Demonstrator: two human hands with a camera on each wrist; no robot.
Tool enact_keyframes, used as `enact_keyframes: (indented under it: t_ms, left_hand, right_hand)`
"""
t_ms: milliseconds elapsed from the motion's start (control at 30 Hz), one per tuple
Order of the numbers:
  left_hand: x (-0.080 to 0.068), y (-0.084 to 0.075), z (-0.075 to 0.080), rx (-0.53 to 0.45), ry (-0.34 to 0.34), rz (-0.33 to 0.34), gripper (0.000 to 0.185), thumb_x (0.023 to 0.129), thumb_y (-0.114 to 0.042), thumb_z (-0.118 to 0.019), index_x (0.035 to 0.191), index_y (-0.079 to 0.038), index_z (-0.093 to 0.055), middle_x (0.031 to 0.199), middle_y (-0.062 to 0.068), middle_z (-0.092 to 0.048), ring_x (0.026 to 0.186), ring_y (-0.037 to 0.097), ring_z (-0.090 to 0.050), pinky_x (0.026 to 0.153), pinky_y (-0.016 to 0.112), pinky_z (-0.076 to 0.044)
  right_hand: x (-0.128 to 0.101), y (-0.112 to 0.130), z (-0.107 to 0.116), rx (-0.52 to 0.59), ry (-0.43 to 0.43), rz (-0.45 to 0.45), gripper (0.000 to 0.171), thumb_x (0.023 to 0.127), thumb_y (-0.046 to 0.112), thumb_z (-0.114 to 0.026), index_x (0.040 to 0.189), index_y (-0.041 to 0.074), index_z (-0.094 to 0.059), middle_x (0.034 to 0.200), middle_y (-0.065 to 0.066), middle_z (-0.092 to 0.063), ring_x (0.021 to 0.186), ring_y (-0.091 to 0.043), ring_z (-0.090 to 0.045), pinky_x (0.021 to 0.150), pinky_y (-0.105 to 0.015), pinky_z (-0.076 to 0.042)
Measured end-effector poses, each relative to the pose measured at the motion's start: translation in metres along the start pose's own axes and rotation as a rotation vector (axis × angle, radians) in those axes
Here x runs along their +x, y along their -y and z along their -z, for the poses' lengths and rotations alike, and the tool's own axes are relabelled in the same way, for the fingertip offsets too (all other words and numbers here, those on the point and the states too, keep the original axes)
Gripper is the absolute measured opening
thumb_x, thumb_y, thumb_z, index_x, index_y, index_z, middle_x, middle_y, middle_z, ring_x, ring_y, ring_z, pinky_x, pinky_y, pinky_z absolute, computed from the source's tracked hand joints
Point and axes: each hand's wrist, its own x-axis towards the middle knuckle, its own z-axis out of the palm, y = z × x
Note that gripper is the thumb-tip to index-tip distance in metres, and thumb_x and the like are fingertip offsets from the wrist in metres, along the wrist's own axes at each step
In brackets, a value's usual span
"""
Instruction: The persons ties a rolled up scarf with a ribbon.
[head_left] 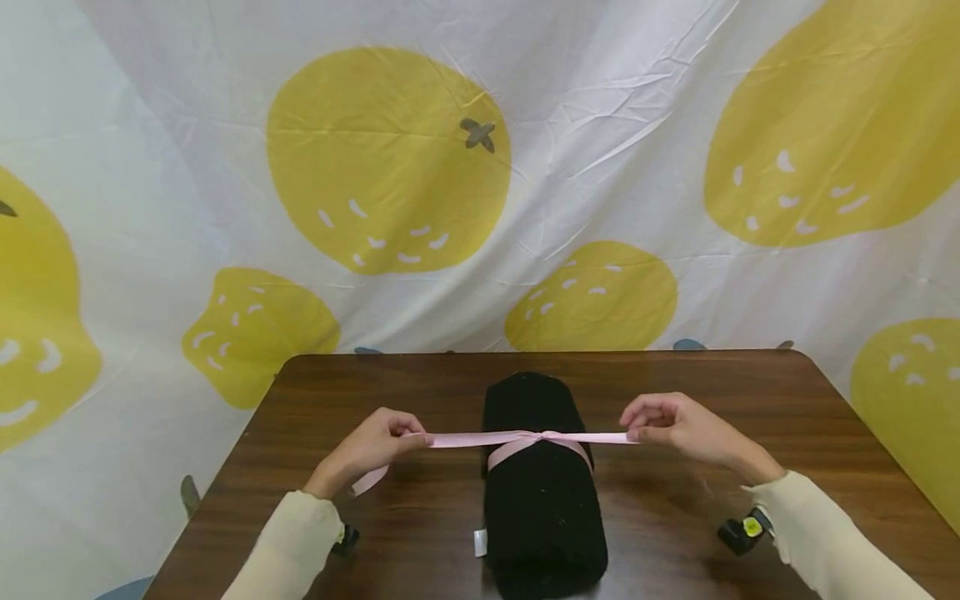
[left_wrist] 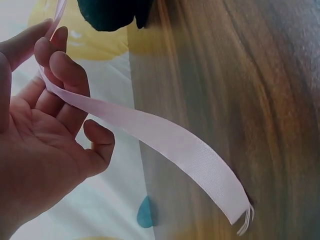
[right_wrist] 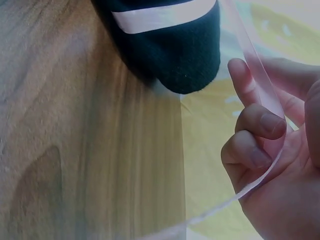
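Observation:
A black rolled cloth bundle lies lengthwise on the table, a pink ribbon wrapped round its middle and crossed in a knot on top. To the left of the bundle, my left hand pinches one end of the ribbon between thumb and fingers. My right hand pinches the other end on the right. Between the hands the ribbon runs straight and level. In the left wrist view a loose tail of ribbon with a frayed tip hangs past the fingers. Another tail trails from the right palm in the right wrist view.
The dark wooden table has rounded far corners. A small white tag sticks out from the bundle's left side. Behind the table hangs a white cloth printed with yellow fruit. Both wrists wear black camera straps below cream sleeves.

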Motion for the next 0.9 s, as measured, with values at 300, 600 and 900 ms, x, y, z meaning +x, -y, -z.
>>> enact_keyframes:
  t_ms: [300,600,900]
  left_hand:
    - [-0.002,0.002,0.008,-0.018,0.017,-0.005,0.032,0.091,-0.035,-0.071,0.088,-0.004,-0.072,0.064,-0.003,-0.051,0.062,0.010,-0.048,0.059,0.026,-0.042]
    - [-0.009,0.004,0.020,-0.052,0.023,0.023,0.031,0.091,-0.033,-0.072,0.089,-0.001,-0.071,0.068,0.000,-0.058,0.066,0.018,-0.060,0.067,0.037,-0.053]
    - [-0.013,0.011,0.035,-0.063,0.015,0.020,0.027,0.094,-0.025,-0.068,0.092,0.001,-0.071,0.067,0.002,-0.059,0.062,0.017,-0.058,0.057,0.030,-0.048]
  right_hand:
    - [-0.007,-0.002,0.010,0.060,0.047,-0.038,0.013,0.095,0.003,-0.062,0.107,-0.002,-0.064,0.080,-0.016,-0.070,0.073,-0.026,-0.066,0.069,-0.031,-0.054]
    - [-0.014,-0.004,0.024,0.060,0.059,-0.044,0.013,0.096,0.004,-0.062,0.108,0.001,-0.063,0.078,-0.014,-0.070,0.071,-0.022,-0.067,0.068,-0.033,-0.054]
    - [-0.022,-0.006,0.040,0.139,0.107,-0.006,0.018,0.096,-0.002,-0.057,0.111,-0.012,-0.057,0.077,-0.019,-0.066,0.066,-0.009,-0.062,0.049,-0.035,-0.042]
